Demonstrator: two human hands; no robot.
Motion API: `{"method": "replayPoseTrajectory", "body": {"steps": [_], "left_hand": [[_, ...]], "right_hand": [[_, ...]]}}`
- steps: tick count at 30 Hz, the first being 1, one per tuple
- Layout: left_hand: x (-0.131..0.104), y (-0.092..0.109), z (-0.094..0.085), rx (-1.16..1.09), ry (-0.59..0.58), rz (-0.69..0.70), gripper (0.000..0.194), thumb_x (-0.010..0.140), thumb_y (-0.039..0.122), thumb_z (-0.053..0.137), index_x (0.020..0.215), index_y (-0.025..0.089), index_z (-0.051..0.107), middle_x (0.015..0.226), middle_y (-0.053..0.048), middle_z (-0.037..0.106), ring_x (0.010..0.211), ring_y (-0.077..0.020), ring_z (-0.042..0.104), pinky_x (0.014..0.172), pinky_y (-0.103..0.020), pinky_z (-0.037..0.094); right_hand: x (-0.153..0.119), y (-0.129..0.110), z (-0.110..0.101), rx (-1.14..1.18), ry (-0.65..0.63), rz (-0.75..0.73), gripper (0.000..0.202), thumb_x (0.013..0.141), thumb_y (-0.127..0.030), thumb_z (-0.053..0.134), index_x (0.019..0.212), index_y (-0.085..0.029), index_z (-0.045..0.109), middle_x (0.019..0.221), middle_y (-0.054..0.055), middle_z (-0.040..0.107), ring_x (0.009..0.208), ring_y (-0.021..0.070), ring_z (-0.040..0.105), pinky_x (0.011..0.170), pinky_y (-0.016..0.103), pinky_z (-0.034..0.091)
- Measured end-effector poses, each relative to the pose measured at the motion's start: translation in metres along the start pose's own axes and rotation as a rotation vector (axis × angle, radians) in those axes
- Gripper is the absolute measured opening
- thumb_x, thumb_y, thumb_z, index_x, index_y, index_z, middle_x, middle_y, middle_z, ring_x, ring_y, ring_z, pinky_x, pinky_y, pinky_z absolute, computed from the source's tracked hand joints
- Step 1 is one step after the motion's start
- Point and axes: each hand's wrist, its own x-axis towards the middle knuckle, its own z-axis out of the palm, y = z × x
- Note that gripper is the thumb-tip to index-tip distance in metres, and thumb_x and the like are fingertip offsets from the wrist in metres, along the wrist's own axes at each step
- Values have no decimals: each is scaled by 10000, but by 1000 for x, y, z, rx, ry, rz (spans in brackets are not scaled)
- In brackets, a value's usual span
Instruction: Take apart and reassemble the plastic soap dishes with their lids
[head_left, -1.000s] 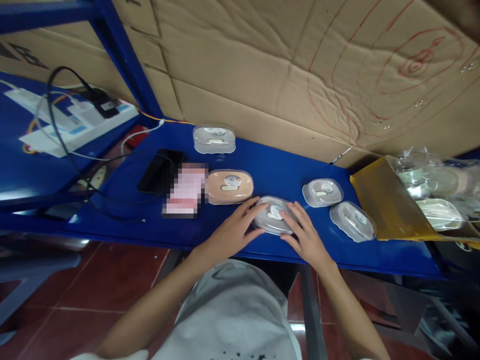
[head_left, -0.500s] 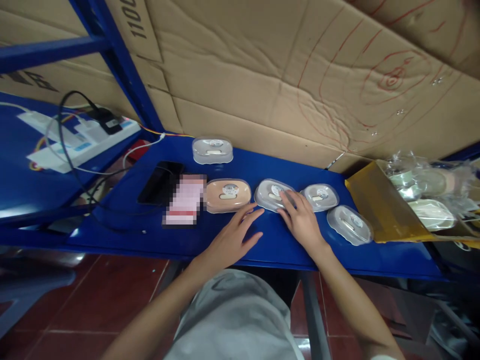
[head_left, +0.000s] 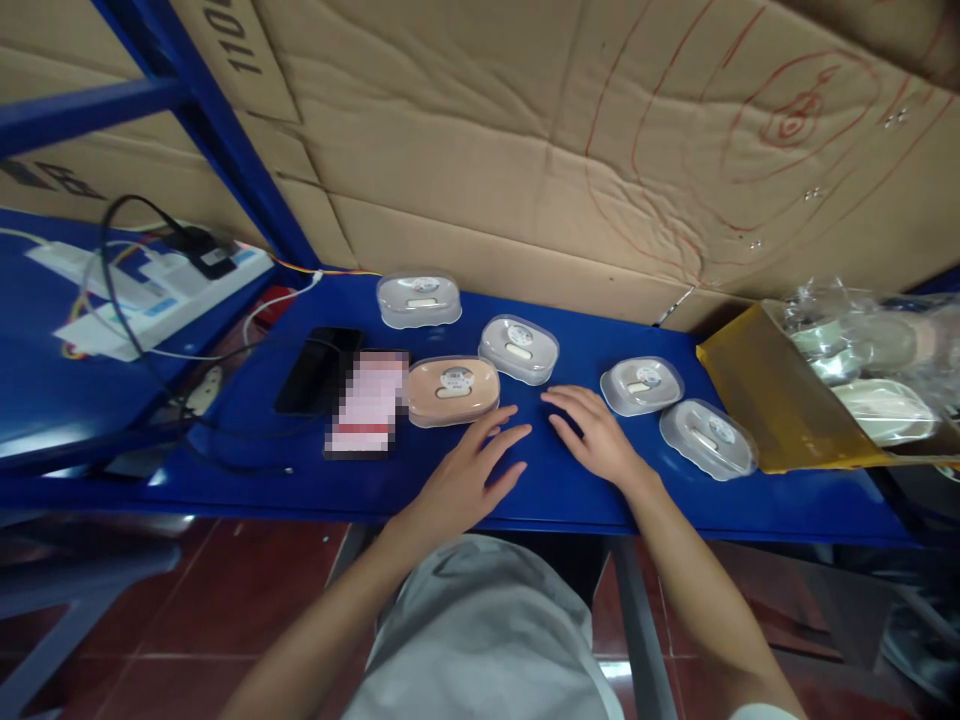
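Observation:
My left hand is open with its fingers apart, over the blue table just by the lower right edge of a peach oval plastic box. My right hand is open too and holds nothing; its fingertips point left. Just beyond them lies a grey oval box with a clear lid and a round sticker, tilted behind the peach one. To the right of my right hand are two similar grey boxes, a nearer one and a farther one. Another grey box stands at the back left.
Left of the peach box lie a phone with a blurred screen and a dark phone. A power strip with cables is at the far left. On the right, a cardboard box holds plastic-wrapped pieces. A cardboard wall rises behind the table.
The grey box under my right hand has moved back and left, behind the peach box. My right hand has let go of it and come away. The left hand has stayed almost still.

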Motion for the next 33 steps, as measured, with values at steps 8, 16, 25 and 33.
{"method": "replayPoseTrajectory", "body": {"steps": [8,16,25,33], "left_hand": [[-1,-9,-28,365,298,48,405,1024,202,652,1411,319,633,1521,-120,608,1447,-338,575,1238,-604,429],[1,-28,-43,471,322,-9,511,1001,188,675,1473,346,559,1615,-126,536,1493,-376,531,1247,-656,368],[14,-30,-42,579,350,-85,437,1011,314,688,1441,283,614,1564,-143,605,1413,-395,586,1183,-590,378],[13,-34,-32,663,344,-101,305,1042,349,648,1317,221,680,1402,-151,711,1274,-379,650,1066,-515,402]], "right_hand": [[-12,-9,-4,-84,-27,-53,316,1132,-291,484,1285,-244,756,1294,94,785,1236,272,718,1082,502,567],[-147,-6,-39,-275,374,198,371,1035,-203,613,1366,-339,709,1290,84,760,1204,333,721,1034,576,564],[-185,38,-63,-640,483,571,597,1047,-490,610,1585,-246,525,1718,238,366,1554,484,399,1175,742,356],[-164,49,-50,-582,414,591,599,1068,-540,539,1619,-310,484,1638,162,510,1543,398,433,1218,618,348]]}}
